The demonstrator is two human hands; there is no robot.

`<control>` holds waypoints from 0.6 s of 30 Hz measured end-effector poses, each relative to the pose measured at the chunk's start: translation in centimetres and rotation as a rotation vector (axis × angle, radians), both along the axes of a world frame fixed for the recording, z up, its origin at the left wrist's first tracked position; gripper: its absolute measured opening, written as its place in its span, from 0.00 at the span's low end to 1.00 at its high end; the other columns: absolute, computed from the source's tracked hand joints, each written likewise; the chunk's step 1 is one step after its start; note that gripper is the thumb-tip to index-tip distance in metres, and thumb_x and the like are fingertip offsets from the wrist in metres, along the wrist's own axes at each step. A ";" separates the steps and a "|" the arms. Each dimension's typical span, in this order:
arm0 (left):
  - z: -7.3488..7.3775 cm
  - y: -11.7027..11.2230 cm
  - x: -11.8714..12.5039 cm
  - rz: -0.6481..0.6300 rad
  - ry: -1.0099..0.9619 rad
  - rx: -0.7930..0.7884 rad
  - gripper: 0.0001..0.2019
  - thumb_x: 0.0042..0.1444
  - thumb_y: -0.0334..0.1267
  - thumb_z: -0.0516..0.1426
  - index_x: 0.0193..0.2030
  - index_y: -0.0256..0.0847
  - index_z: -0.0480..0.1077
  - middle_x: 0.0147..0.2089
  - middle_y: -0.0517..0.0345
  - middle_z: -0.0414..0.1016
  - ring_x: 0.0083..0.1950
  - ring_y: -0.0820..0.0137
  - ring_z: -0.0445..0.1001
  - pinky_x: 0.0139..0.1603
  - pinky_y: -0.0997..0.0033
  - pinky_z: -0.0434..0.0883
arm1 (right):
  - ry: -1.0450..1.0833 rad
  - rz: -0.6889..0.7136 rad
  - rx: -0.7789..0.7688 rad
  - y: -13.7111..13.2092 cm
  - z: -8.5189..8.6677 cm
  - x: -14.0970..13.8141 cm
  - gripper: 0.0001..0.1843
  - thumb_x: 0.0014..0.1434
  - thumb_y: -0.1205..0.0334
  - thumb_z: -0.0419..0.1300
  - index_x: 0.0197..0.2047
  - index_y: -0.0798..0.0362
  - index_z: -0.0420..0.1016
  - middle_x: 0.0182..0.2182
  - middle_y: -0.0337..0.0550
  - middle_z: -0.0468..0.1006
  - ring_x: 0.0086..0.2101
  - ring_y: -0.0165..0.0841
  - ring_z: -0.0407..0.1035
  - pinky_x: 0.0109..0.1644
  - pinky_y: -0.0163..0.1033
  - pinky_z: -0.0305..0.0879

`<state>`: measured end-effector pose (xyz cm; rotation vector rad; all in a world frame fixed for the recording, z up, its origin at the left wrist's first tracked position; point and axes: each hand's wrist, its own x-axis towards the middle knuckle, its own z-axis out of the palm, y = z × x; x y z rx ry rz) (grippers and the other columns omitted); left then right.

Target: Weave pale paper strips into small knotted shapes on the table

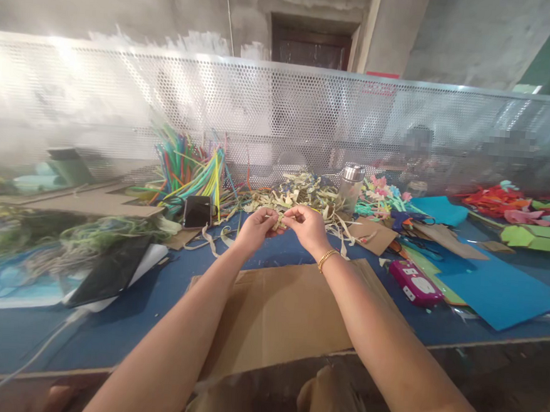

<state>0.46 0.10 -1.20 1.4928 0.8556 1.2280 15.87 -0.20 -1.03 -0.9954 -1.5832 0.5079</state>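
Observation:
My left hand (260, 225) and my right hand (307, 226) meet over the far edge of a brown cardboard sheet (291, 304). Between their pinched fingertips is a small pale yellow-green strip (281, 221), mostly hidden by the fingers; whether it is paper or dried leaf I cannot tell. Both hands are closed on it. Just beyond them lies a heap of similar pale, curled strips (299, 192). A few loose strips (210, 240) trail on the blue table left of my left hand. On my right wrist is a gold bracelet (326, 260).
Colourful pipe cleaners (188, 168) and a dark phone-like device (198, 212) stand back left. A clear bottle (350, 189) rises behind my right hand. To the right lie a magenta case (414, 283) and blue sheets (500, 284); a black tablet (113, 270) lies left. A perforated metal screen (245, 97) borders the table.

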 end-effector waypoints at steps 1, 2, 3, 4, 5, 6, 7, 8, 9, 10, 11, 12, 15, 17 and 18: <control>0.0 0.0 0.0 0.003 0.006 0.005 0.12 0.52 0.46 0.58 0.35 0.40 0.64 0.28 0.60 0.74 0.31 0.71 0.76 0.34 0.72 0.70 | -0.007 0.001 0.002 0.0 0.0 0.0 0.07 0.50 0.60 0.64 0.32 0.53 0.74 0.29 0.41 0.78 0.29 0.31 0.71 0.35 0.36 0.67; 0.0 0.0 0.0 0.008 0.011 0.011 0.12 0.52 0.46 0.58 0.34 0.40 0.63 0.28 0.60 0.74 0.31 0.72 0.75 0.34 0.72 0.70 | -0.014 0.005 0.003 0.0 0.0 0.0 0.07 0.50 0.60 0.64 0.32 0.53 0.74 0.29 0.41 0.78 0.29 0.31 0.71 0.35 0.36 0.67; 0.0 0.0 0.1 0.016 0.015 0.019 0.12 0.52 0.46 0.58 0.34 0.40 0.63 0.28 0.60 0.74 0.31 0.72 0.75 0.33 0.73 0.70 | -0.018 0.010 0.004 0.0 -0.1 0.0 0.07 0.51 0.60 0.64 0.33 0.53 0.74 0.28 0.41 0.78 0.29 0.31 0.71 0.36 0.37 0.67; 0.0 0.0 0.1 0.027 0.019 0.025 0.12 0.53 0.46 0.57 0.34 0.40 0.63 0.28 0.59 0.74 0.30 0.71 0.75 0.33 0.73 0.69 | -0.018 0.015 0.002 0.0 -0.1 -0.1 0.07 0.51 0.60 0.63 0.34 0.52 0.75 0.28 0.41 0.78 0.29 0.32 0.72 0.36 0.37 0.68; 0.0 0.0 0.1 0.040 0.020 0.031 0.11 0.53 0.46 0.57 0.33 0.40 0.63 0.28 0.59 0.75 0.30 0.71 0.75 0.33 0.72 0.69 | -0.014 0.022 -0.003 0.0 -0.1 -0.1 0.07 0.52 0.60 0.63 0.35 0.52 0.75 0.29 0.40 0.78 0.30 0.32 0.72 0.37 0.38 0.68; 0.0 0.1 0.1 0.055 0.020 0.037 0.11 0.53 0.46 0.56 0.33 0.40 0.62 0.28 0.59 0.75 0.30 0.71 0.75 0.33 0.72 0.70 | -0.009 0.031 -0.009 0.0 -0.2 -0.1 0.08 0.52 0.60 0.62 0.37 0.52 0.74 0.29 0.40 0.78 0.30 0.32 0.73 0.38 0.38 0.68; -0.1 0.1 0.1 0.075 0.017 0.044 0.11 0.53 0.45 0.56 0.33 0.40 0.62 0.28 0.59 0.74 0.30 0.71 0.75 0.33 0.72 0.70 | -0.007 0.040 -0.017 0.0 -0.2 -0.2 0.09 0.52 0.61 0.63 0.38 0.52 0.74 0.30 0.40 0.78 0.31 0.32 0.73 0.39 0.39 0.69; -0.1 0.2 0.1 0.097 0.014 0.052 0.10 0.53 0.45 0.56 0.33 0.40 0.62 0.27 0.60 0.74 0.30 0.71 0.75 0.33 0.72 0.70 | -0.013 0.046 -0.021 -0.1 -0.3 -0.3 0.10 0.52 0.61 0.63 0.40 0.51 0.74 0.30 0.40 0.78 0.31 0.32 0.73 0.40 0.39 0.69; -0.1 0.2 0.1 0.119 0.008 0.061 0.10 0.53 0.44 0.56 0.32 0.40 0.62 0.26 0.61 0.73 0.29 0.71 0.75 0.33 0.72 0.70 | -0.025 0.048 -0.023 -0.1 -0.3 -0.3 0.11 0.51 0.62 0.63 0.41 0.51 0.74 0.30 0.40 0.78 0.31 0.32 0.73 0.40 0.39 0.69; -0.2 0.3 0.1 0.137 0.003 0.068 0.09 0.52 0.43 0.56 0.31 0.40 0.62 0.25 0.62 0.72 0.29 0.71 0.74 0.33 0.71 0.70 | -0.043 0.047 -0.020 -0.1 -0.4 -0.4 0.12 0.51 0.63 0.63 0.41 0.51 0.73 0.30 0.39 0.78 0.31 0.31 0.73 0.39 0.38 0.69; -0.2 0.4 0.1 0.148 -0.002 0.072 0.09 0.52 0.42 0.57 0.31 0.40 0.62 0.24 0.62 0.71 0.29 0.71 0.74 0.33 0.71 0.70 | -0.058 0.042 -0.015 -0.1 -0.4 -0.4 0.12 0.51 0.63 0.63 0.41 0.51 0.73 0.30 0.39 0.77 0.30 0.31 0.72 0.39 0.38 0.69; -0.2 0.5 0.1 0.155 -0.004 0.074 0.09 0.52 0.42 0.57 0.31 0.40 0.62 0.24 0.63 0.71 0.29 0.71 0.75 0.34 0.71 0.71 | -0.070 0.036 -0.008 -0.1 -0.4 -0.4 0.12 0.51 0.64 0.63 0.41 0.50 0.73 0.29 0.38 0.77 0.30 0.31 0.72 0.38 0.38 0.69; -0.3 0.6 0.1 0.165 0.011 0.079 0.08 0.52 0.40 0.56 0.31 0.40 0.62 0.25 0.62 0.71 0.29 0.70 0.75 0.35 0.69 0.72 | -0.072 0.036 0.007 -0.1 -0.4 -0.5 0.10 0.53 0.66 0.61 0.41 0.50 0.72 0.28 0.37 0.76 0.30 0.30 0.72 0.38 0.37 0.69; -0.3 0.6 0.1 0.176 0.026 0.087 0.07 0.52 0.40 0.56 0.31 0.40 0.62 0.25 0.61 0.72 0.29 0.70 0.76 0.35 0.68 0.72 | -0.068 0.046 0.014 -0.2 -0.4 -0.5 0.10 0.53 0.67 0.59 0.41 0.50 0.71 0.27 0.37 0.75 0.30 0.30 0.71 0.38 0.37 0.68; -0.3 0.6 0.2 0.179 0.030 0.088 0.07 0.53 0.40 0.56 0.31 0.41 0.62 0.25 0.61 0.72 0.30 0.69 0.76 0.35 0.68 0.73 | -0.068 0.053 0.016 -0.2 -0.4 -0.5 0.10 0.53 0.68 0.59 0.41 0.50 0.71 0.27 0.37 0.75 0.30 0.30 0.71 0.38 0.37 0.68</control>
